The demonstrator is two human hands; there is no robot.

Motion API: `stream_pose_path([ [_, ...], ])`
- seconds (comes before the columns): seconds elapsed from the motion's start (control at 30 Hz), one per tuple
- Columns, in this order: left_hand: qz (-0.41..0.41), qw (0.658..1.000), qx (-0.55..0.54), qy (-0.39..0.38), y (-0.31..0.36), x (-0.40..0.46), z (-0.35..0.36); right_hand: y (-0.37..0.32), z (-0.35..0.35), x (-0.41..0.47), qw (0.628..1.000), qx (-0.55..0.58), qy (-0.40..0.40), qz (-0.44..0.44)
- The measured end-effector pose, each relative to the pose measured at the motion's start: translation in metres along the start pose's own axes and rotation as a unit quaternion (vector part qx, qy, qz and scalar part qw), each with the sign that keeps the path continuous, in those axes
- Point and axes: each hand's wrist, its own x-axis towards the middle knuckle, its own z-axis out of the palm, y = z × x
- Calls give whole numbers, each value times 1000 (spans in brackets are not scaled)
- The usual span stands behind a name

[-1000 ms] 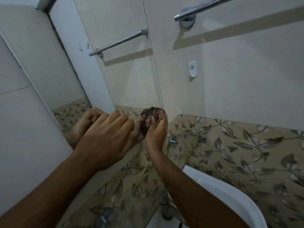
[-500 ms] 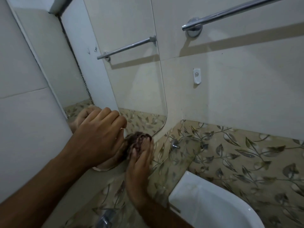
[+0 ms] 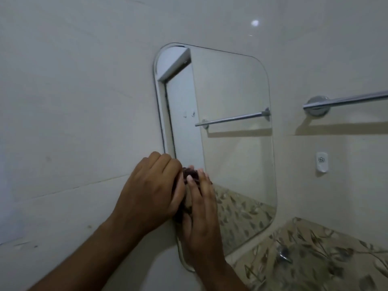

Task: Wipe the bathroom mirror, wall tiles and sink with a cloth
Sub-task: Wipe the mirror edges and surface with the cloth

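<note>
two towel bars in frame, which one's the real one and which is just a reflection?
The real towel bar is at the right edge, fixed to the plain wall tile by a round chrome mount. The other bar lies inside the mirror outline, so it is the reflection.

Dim, greyish light around my fingers, a small glare spot on the tiles [image 3: 254, 23] far above them, soft blur throughout, edges bowed.
</note>
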Motion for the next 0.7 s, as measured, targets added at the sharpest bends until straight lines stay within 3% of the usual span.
stream_pose_path([
  [0.23, -11, 1000, 30, -2, 1, 4, -9, 3, -1, -41, 999, -25, 0, -29],
  [0.4, -6, 1000, 18, 24, 2, 12, -19, -17, -4, 30, 999, 44, -7, -3],
  [0.53, -35, 997, 18, 69, -8, 27, -33, -21, -5, 72, 999, 38, -6, -20],
  [0.7, -33, 997, 39, 59, -26, 29, -34, -8, -5, 19, 999, -17, -4, -51],
])
